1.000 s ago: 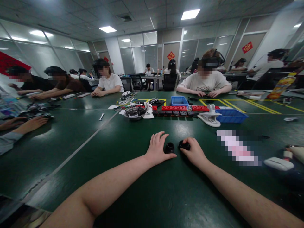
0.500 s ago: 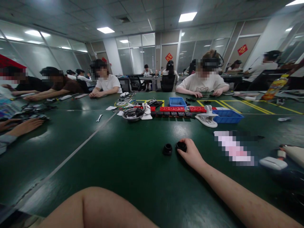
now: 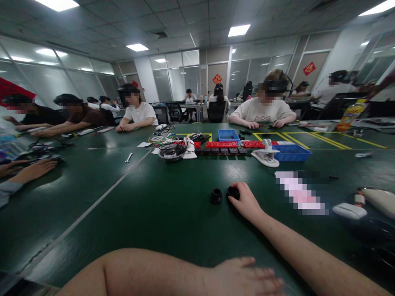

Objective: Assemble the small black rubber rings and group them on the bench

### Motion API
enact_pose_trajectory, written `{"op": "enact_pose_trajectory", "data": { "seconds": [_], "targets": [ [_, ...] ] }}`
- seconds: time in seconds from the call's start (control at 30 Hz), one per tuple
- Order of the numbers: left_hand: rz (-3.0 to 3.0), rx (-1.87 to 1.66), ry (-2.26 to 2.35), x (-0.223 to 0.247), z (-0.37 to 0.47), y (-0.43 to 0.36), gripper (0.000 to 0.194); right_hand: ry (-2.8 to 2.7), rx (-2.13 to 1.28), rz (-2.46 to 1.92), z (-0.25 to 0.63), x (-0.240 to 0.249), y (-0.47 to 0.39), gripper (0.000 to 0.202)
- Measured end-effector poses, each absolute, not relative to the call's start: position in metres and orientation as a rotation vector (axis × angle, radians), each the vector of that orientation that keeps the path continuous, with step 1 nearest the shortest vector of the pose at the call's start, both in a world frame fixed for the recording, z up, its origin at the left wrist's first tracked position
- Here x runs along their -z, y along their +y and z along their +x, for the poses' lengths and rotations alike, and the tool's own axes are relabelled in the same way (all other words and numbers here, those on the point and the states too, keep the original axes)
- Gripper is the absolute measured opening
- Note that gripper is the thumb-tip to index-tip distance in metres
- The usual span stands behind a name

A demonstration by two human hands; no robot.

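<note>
My right hand point(image 3: 246, 200) rests on the green table point(image 3: 148, 209) with its thumb and fingers wrapped round a black round piece point(image 3: 233, 192) that has a hollow top. Just left of it, apart from the hand, stands a similar small black piece point(image 3: 216, 195) with a round opening. At the bottom edge my left hand point(image 3: 247, 276) is stretched low across in front of me, fingers extended and slightly apart, holding nothing. Its nearest neighbour is my own right forearm.
Beyond my hands lie a metal bowl point(image 3: 171, 152) with cables, red power strips point(image 3: 221, 144), a white clamp point(image 3: 266, 154) and a blue tray point(image 3: 293, 153). A wrench point(image 3: 128, 158) lies left. A white case point(image 3: 349, 211) is at right. Co-workers sit around; a co-worker's hand point(image 3: 38, 167) is far left.
My left hand has come into view at the bottom, reaching rightward with fingers extended. My right hand still grips the same black piece. The view has tilted slightly.
</note>
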State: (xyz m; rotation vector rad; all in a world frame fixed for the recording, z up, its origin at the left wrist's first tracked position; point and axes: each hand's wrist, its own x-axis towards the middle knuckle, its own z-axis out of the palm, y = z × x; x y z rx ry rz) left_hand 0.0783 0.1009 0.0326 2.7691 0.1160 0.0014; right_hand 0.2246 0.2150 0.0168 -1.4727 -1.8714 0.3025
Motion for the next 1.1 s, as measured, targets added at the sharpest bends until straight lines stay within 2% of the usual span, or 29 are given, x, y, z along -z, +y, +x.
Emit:
{"op": "enact_pose_trajectory", "data": {
  "seconds": [0.13,0.17,0.2,0.27,0.33,0.4,0.47,0.57,0.77,0.93,1.1],
  "targets": [
    [2.800,-0.058,0.614,-0.058,0.069,0.121,0.073,-1.861,-0.291,-1.461,0.225,-0.015,0.215,0.027],
    [2.819,-0.052,0.689,-0.065,0.067,0.124,0.073,-1.857,-0.289,-1.460,0.225,-0.015,0.214,0.028],
    [2.833,-0.045,0.759,-0.072,0.064,0.126,0.068,-1.854,-0.288,-1.458,0.225,-0.015,0.214,0.028],
    [2.838,-0.107,0.852,-0.085,0.058,0.130,0.046,-1.849,-0.286,-1.450,0.225,-0.014,0.214,0.029],
    [2.836,-0.358,0.925,-0.095,0.053,0.137,0.030,-1.843,-0.285,-1.442,0.225,-0.014,0.214,0.029],
    [2.834,-0.652,1.066,-0.100,0.047,0.152,0.026,-1.838,-0.288,-1.437,0.225,-0.014,0.215,0.029],
    [2.810,-0.758,1.226,-0.097,0.041,0.171,0.034,-1.835,-0.297,-1.438,0.225,-0.014,0.216,0.029],
    [2.826,-0.671,1.219,-0.082,0.036,0.198,0.051,-1.837,-0.311,-1.442,0.225,-0.014,0.217,0.028],
    [2.776,-0.491,1.167,-0.066,0.042,0.216,0.029,-1.836,-0.324,-1.453,0.225,-0.015,0.216,0.028],
    [2.688,-0.340,1.446,-0.072,0.030,0.239,0.030,-1.850,-0.335,-1.477,0.226,-0.018,0.215,0.030],
    [2.495,-0.274,1.827,-0.073,-0.035,0.281,0.030,-1.870,-0.349,-1.511,0.225,-0.022,0.212,0.034]
  ]
}}
